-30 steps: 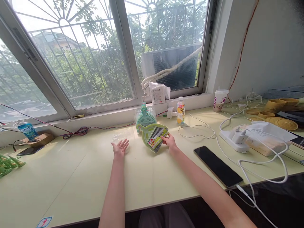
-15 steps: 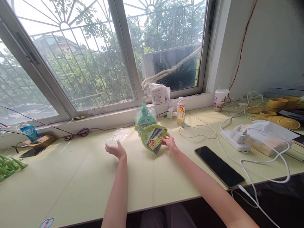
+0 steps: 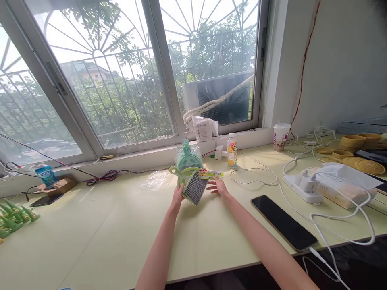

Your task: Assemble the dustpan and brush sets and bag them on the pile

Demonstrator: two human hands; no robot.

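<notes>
A light green dustpan point(image 3: 182, 175) with a grey-bristled hand brush point(image 3: 196, 189) nested on it is tilted above the table. My left hand point(image 3: 177, 198) grips its left side, thumb on the front. A printed label card point(image 3: 211, 174) juts out to the right, across the top of the bristles. At the card's lower right edge, my right hand point(image 3: 219, 187) pinches it, with the other fingers loosely spread below. Just behind stand more teal dustpan and brush sets point(image 3: 186, 155), partly hidden by the green one. Clear plastic wrapping point(image 3: 155, 180) lies to the left.
A juice bottle point(image 3: 232, 150) stands behind my right hand. Rightward are a black phone point(image 3: 282, 221) on a cable, a power strip point(image 3: 302, 188), white cords and a paper cup point(image 3: 281, 137). At left are green plastic pieces point(image 3: 15, 217) and a blue pouch point(image 3: 46, 176).
My left hand has moved right and taken hold of the dustpan's left side. The label card has shifted from across the brush toward the right, baring more bristles. The view has tilted upward slightly.
</notes>
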